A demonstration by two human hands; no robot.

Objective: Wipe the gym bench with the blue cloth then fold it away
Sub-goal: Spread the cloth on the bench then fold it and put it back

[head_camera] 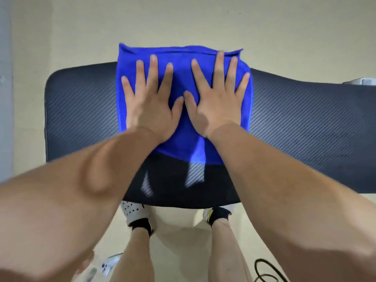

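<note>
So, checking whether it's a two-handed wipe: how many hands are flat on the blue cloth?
2. The left hand presses the cloth's left half, the right hand its right half, thumbs nearly touching, on the bench.

left hand (pixel 150 110), right hand (pixel 217 106) flat on blue cloth (pixel 183 82) | cloth on bench (pixel 305 127)

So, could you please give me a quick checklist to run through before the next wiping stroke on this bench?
1. Both palms flat on the blue cloth, left hand and right hand: ok.
2. Cloth spread flat on the gym bench: ok.
3. Cloth fully on the bench: not ok, its far edge overhangs.
4. Bench to either side clear for a stroke: ok.
5. Bench already clean: cannot tell.
</note>
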